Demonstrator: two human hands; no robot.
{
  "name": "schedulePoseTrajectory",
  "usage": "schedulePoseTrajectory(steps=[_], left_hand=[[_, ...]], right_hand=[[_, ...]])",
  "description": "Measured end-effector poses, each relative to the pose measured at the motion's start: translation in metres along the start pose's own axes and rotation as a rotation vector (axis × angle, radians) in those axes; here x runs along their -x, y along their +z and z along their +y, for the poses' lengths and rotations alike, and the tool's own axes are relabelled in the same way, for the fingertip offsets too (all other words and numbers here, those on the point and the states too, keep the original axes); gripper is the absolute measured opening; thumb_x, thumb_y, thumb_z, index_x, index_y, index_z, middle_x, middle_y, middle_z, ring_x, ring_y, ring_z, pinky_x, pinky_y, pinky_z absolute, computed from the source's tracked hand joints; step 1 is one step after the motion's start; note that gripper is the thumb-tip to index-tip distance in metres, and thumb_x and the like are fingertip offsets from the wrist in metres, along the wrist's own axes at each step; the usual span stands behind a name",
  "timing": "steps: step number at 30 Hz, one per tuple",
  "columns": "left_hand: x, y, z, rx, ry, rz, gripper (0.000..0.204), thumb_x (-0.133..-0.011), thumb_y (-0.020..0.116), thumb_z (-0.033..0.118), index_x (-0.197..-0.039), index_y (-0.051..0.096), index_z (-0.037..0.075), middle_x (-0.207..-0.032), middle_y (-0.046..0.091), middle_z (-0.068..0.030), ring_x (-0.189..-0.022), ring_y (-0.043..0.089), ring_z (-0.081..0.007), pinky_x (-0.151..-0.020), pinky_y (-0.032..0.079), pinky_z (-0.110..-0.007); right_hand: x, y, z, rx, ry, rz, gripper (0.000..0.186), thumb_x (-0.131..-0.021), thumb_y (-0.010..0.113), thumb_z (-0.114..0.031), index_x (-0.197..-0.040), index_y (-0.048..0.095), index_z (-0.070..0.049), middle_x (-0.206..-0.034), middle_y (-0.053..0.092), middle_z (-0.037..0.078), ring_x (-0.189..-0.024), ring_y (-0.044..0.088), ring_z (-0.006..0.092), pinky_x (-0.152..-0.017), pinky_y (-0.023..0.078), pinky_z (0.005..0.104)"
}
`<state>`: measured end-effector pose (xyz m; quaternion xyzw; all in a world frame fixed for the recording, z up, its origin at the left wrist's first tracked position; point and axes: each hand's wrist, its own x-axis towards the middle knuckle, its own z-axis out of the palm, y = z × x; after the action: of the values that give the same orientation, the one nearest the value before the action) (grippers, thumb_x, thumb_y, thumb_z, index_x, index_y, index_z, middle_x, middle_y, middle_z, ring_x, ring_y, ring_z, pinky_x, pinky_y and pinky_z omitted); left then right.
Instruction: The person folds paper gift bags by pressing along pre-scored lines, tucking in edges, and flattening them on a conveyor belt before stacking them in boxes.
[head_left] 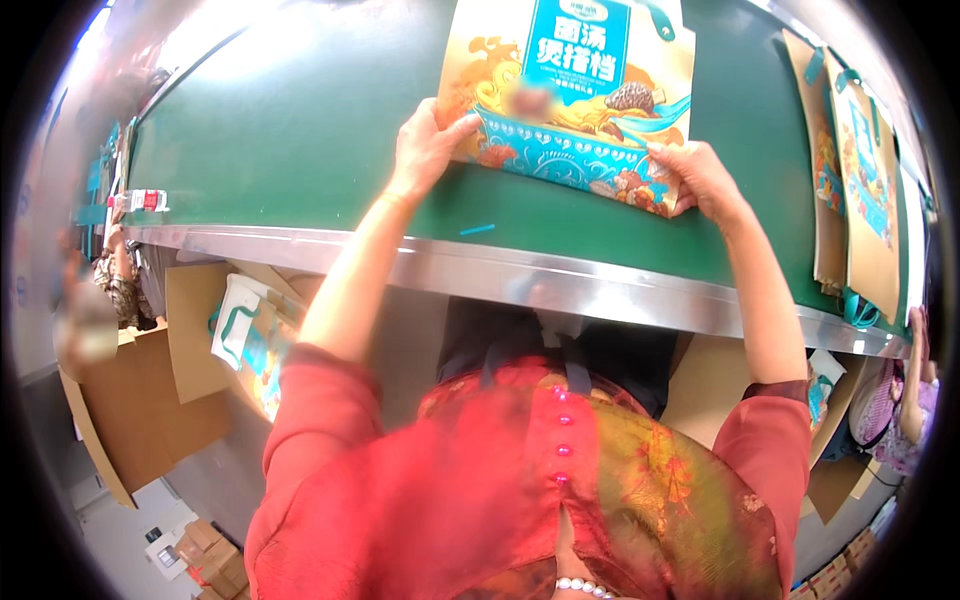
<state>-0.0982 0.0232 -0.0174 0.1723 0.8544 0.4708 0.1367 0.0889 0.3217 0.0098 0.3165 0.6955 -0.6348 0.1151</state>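
A gold and teal printed gift bag (572,135) lies over the green work surface, slightly turned, with its top cut off by the upper edge of the view. Part of a teal handle shows at its upper right. My left hand (428,152) grips the bag's left edge, thumb on the front. At the lower right corner my right hand (703,178) pinches the bag, thumb on the front and fingers curling behind. What lies under the bag is hidden.
A short blue strip (478,229) lies near the metal edge (490,275). More printed bags (868,190) with teal cords rest at right. An open carton (195,345) at lower left holds a similar bag (240,340); another carton (700,385) stands at right. People work at both sides.
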Motion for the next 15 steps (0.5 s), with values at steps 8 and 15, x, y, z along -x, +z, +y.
schedulePoseTrajectory(steps=[8, 15], left_hand=[[0.006, 0.021, 0.012, -0.664, 0.256, 0.22, 0.061, -0.079, 0.07, 0.033, -0.131, 0.046, 0.013, -0.132, 0.044, -0.0155, -0.124, 0.04, -0.0337, -0.091, 0.041, -0.048], [-0.005, 0.071, 0.018, -0.89, 0.554, -0.055, 0.063, -0.089, 0.048, 0.052, -0.141, 0.04, 0.016, -0.153, 0.022, -0.0123, -0.141, 0.015, -0.0369, -0.105, 0.011, -0.064]], right_hand=[[-0.014, 0.009, 0.021, 0.2, -0.175, 0.367, 0.036, -0.079, 0.074, -0.029, -0.088, 0.059, 0.003, -0.073, 0.063, 0.009, -0.054, 0.059, 0.0131, -0.038, 0.045, 0.0274], [-0.016, 0.012, 0.017, 0.324, -0.09, 0.382, 0.049, -0.07, 0.078, -0.032, -0.099, 0.062, 0.003, -0.09, 0.068, 0.018, -0.081, 0.067, 0.0227, -0.072, 0.053, 0.0365]])
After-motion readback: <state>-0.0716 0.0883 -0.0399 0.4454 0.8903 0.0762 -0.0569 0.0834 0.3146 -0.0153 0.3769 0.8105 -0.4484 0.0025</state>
